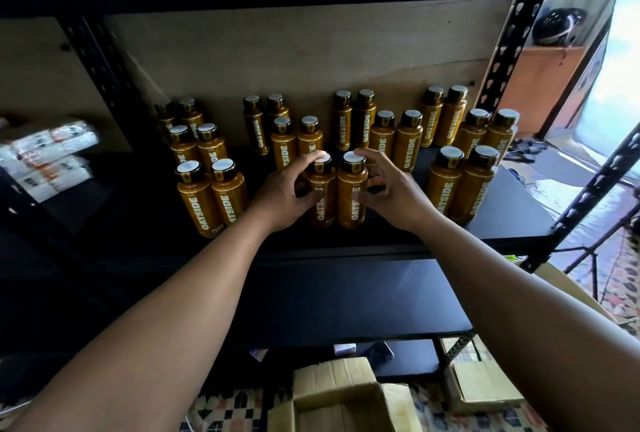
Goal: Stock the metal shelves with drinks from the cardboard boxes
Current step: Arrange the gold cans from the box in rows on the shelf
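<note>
From my end this reads as the placing step: the left hand (285,191) grips the left bottle (321,201), thumb across its front and forefinger on the cap; the right hand (393,192) holds the right bottle (352,196) the same way, fingers curled against its side and forefinger on the cap. Both bottles stand upright and touch each other near the front edge of the metal shelf (505,210), about midway along it; one front pair (211,196) stands toward the left end and another front pair (462,182) toward the right front corner; more pairs stand in rows toward the back edge.

I judge the two bottles to be down or very nearly so; whether their bases bear fully on the shelf I cannot tell. The next move, as I see it, calls for letting go without nudging either bottle, then reaching down to the open cardboard box (334,376) on the floor for two more; the lower shelf (346,296) shows no bottles.
</note>
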